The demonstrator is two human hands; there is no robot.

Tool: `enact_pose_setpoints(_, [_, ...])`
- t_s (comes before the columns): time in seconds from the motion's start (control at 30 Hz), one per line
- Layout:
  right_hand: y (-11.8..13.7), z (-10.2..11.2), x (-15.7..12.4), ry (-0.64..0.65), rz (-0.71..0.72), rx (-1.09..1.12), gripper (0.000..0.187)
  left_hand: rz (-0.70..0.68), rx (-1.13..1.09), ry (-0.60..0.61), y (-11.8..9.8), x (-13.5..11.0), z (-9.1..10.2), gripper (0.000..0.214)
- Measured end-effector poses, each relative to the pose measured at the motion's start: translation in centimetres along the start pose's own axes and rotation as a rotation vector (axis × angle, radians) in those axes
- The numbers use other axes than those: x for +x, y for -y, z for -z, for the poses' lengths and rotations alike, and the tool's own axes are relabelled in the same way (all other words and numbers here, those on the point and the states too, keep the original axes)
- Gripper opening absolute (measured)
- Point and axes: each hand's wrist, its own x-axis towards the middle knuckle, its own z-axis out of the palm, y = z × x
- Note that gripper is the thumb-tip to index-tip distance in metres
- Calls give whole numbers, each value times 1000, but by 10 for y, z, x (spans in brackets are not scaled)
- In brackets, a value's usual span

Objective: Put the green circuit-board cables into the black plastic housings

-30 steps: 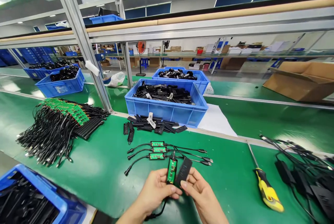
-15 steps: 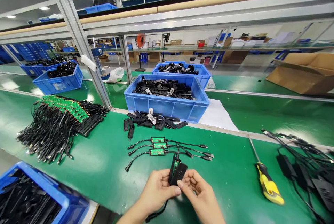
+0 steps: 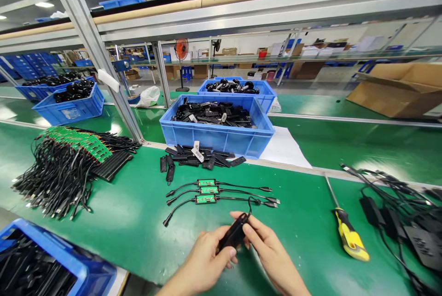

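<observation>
The left hand (image 3: 202, 259) and right hand (image 3: 271, 254) are holding a black plastic casing (image 3: 234, 232) above the near middle of the green surface (image 3: 131, 240), the fingers (image 3: 250, 231) of both closing on it. A thin black cable (image 3: 249, 205) is rising from its far end. A blue crate (image 3: 214, 142) at the far side is holding loose black casings, and another blue crate (image 3: 51, 250) at near left is holding similar black parts.

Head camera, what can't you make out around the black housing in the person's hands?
In the head view:
- Inside of the black plastic housing: hidden by its own shell and by the left hand and right hand.
- Its underside: hidden by those hands.
- Lettering on the white tag: too small and blurred.
- Rest of the blue crate at lower left: cut off by the picture's edge.
</observation>
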Motion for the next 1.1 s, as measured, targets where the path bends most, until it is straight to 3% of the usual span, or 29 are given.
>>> enact_pose_setpoints(0.2, [-3,-6,-1,-49,69,35,44,-30,386,-17,1,-6,0,26])
enact_pose_setpoints(0.33, [-6,-11,-8,-148,155,-38,41,-99,423,-37,7,-1,-9,27])
enact_pose_setpoints(0.43, [3,-7,-12,-238,238,-208,41,-160,439,47,5,5,-9,36])
enact_pose_setpoints(0.5, [18,11,-13,-342,295,-364,42,-194,521,86,5,10,1,56])
enact_pose_setpoints(0.57, [41,45,-14,-512,326,-570,44,-201,669,47,7,19,18,65])
enact_pose_setpoints(0.7, [89,146,-22,-826,185,-1157,44,-164,1005,-180,19,40,58,40])
enact_pose_setpoints(0.73, [97,170,-23,-827,98,-1328,43,-145,1067,-234,21,44,65,36])
enact_pose_setpoints(0.8, [106,212,-23,-829,2,-1403,41,-92,1158,-304,24,50,72,30])
enact_pose_setpoints(0.9, [100,245,-9,-815,-126,-1454,25,-15,1239,-357,26,54,71,24])
enact_pose_setpoints(1.0, [80,238,26,-734,-113,-1478,15,1,1266,-411,29,55,66,21])
enact_pose_setpoints(1.1, [58,197,79,-472,61,-1423,15,-28,1257,-428,33,55,63,20])
